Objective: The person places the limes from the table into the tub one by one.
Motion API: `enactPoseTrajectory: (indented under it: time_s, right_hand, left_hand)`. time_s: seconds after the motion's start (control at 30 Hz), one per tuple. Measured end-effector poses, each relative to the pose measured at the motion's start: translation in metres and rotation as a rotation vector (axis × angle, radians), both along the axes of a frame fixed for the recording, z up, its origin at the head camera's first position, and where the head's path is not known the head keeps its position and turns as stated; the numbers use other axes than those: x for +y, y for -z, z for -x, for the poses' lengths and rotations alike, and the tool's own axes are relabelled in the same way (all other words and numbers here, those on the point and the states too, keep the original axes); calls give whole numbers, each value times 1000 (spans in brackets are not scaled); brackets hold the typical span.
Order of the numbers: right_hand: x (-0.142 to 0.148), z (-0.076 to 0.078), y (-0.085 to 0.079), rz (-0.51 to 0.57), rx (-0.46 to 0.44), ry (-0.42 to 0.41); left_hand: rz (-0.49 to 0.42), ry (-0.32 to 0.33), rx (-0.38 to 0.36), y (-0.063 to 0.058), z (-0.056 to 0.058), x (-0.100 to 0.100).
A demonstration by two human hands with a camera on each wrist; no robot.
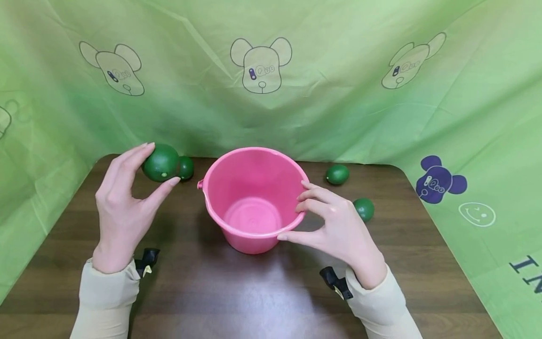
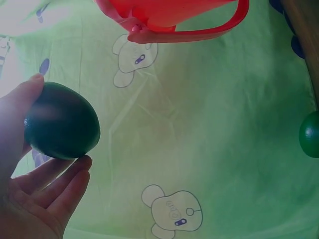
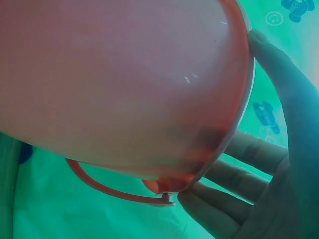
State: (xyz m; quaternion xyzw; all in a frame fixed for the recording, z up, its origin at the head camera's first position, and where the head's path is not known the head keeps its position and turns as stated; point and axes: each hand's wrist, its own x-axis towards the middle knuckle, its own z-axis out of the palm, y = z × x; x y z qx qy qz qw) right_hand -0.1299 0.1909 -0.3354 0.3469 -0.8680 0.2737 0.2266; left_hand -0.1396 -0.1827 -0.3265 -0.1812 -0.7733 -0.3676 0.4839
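well to the left of the pink plastic bucket, the person's left hand has thumb and fingers curved about a smooth, glossy, dark green fruit, parted only as far as its width; it looks held above the brown wood-grain surface. between that and the bucket, partly hidden, sits a second green fruit. the bucket seems to stand upright, mouth upward. at its right side, the right hand grips the rim, thumb and bent fingers set wide apart along it. right of the bucket, a small oval green fruit lies toward the far side, and a rounder green fruit peeks out past the right hand.

i'd judge the step in hand as holding one fruit aloft while steadying the bucket; the next move calls for a sure pinch, clearance over the rim, and a firm right hand.
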Motion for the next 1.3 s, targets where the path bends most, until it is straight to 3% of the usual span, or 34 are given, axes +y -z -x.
enactPoseTrajectory:
  time_s: [0.3, 0.57, 1.3]
  right_hand:
    - [-3, -8, -3, -22, 20, -13]
    - [-2, -8, -5, -32, -26, 5]
    - [10, 13, 4, 7, -197, 53]
  left_hand:
    - [-4, -3, 27, -4, -4, 6]
    - [-11, 7, 38, -6, -7, 9]
    - [16, 73, 91, -9, -14, 24]
